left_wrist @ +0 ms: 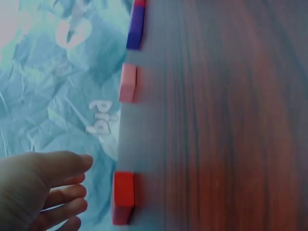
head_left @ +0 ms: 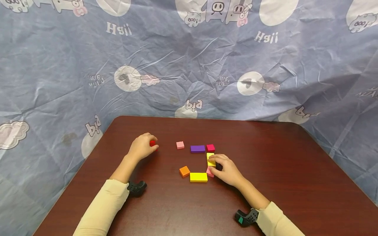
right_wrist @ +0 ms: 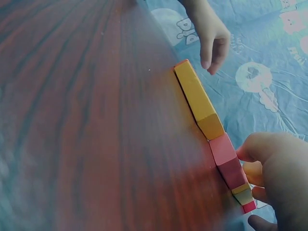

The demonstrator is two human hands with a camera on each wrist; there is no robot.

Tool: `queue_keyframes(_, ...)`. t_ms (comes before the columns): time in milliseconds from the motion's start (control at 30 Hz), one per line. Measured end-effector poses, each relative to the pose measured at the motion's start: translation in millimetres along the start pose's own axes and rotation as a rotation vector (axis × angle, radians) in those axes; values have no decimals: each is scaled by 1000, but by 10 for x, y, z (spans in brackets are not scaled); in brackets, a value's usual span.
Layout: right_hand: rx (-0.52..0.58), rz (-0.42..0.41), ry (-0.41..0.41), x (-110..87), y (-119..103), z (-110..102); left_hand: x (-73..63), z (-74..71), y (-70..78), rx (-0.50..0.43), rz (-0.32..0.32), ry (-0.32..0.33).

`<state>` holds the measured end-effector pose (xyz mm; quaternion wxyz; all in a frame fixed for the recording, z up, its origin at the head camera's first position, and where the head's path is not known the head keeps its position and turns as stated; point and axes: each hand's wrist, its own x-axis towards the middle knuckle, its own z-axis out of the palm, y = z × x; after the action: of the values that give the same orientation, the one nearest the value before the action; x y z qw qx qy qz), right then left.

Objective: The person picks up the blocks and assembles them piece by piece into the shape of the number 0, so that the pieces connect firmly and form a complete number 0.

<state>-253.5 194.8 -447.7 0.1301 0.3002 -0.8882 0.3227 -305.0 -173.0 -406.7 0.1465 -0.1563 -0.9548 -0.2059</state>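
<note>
In the head view my left hand (head_left: 141, 146) hovers beside a red block (head_left: 152, 143) with fingers bent loosely. The left wrist view shows a gap between those fingers and the red block (left_wrist: 123, 197). My right hand (head_left: 225, 168) reaches over a yellow block (head_left: 211, 159), its fingertips at that block's surface. Its thumb lies right at the pink block (head_left: 210, 172) just below. A second yellow block (head_left: 198, 177) lies crosswise beside the pink one, with an orange block (head_left: 184, 171) at its left end. In the right wrist view these blocks form a line next to the fingers.
Along the back of the arrangement lie a light pink block (head_left: 180, 145), a purple block (head_left: 197, 149) and a crimson block (head_left: 210, 147). They rest on a dark wooden table (head_left: 265, 147). Behind it hangs a blue printed cloth (head_left: 177, 59). Each wrist wears a black camera strap (head_left: 247, 217).
</note>
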Motion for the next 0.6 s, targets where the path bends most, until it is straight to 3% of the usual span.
queue_keyframes(367,-7,2,0,-8,17,4,55,6,-275,-28,-58,-133)
queue_keyframes(600,-12,-1,-6,-9,17,-5,81,45,-360,-142,-78,-184)
